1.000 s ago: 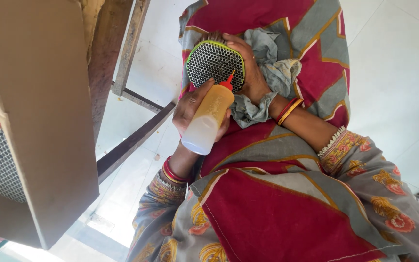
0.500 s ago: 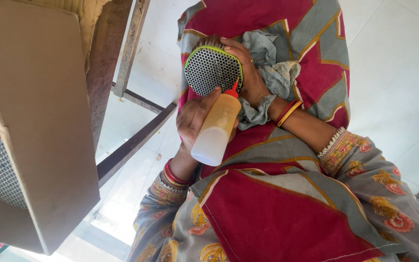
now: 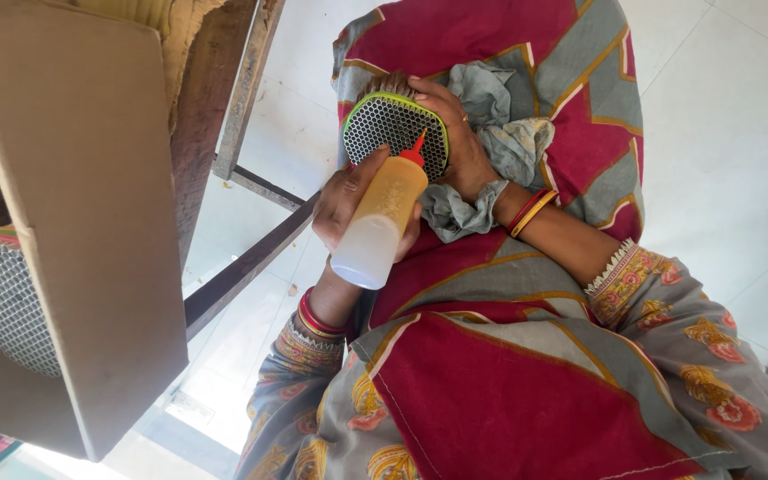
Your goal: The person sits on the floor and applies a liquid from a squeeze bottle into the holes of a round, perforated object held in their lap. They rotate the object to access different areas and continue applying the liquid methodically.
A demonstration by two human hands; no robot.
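Head cam view, upside-down. Left hand (image 3: 353, 200) wrapped tight round a translucent plastic squeeze bottle w/ yellowish liquid and red nozzle (image 3: 382, 218), fingers fully curled on the body, thumb side hidden. Nozzle tip touches the round black mesh disc w/ green rim (image 3: 395, 133). Right hand (image 3: 460, 147) clamps the disc at its edge, fingers bent over the rim, and also pins a crumpled grey-blue cloth (image 3: 500, 142) under the palm. All of it sits on the lap, over red/grey patterned fabric (image 3: 508, 373), near the knee end; nothing rests on a worktop. Red bangles on both wrists.

Handling, my guess: bottle light, soft-walled, gives under squeeze, maybe oily so slippery; best gripped mid-body. Disc looks stiff, thin, light; hold by rim, not mesh.

Brown cardboard box flap (image 3: 91, 231) at left, w/ similar mesh (image 3: 6, 302) showing behind it. Dark metal frame bars (image 3: 251, 258) btwn box and lap, pale floor (image 3: 731, 160) beyond.
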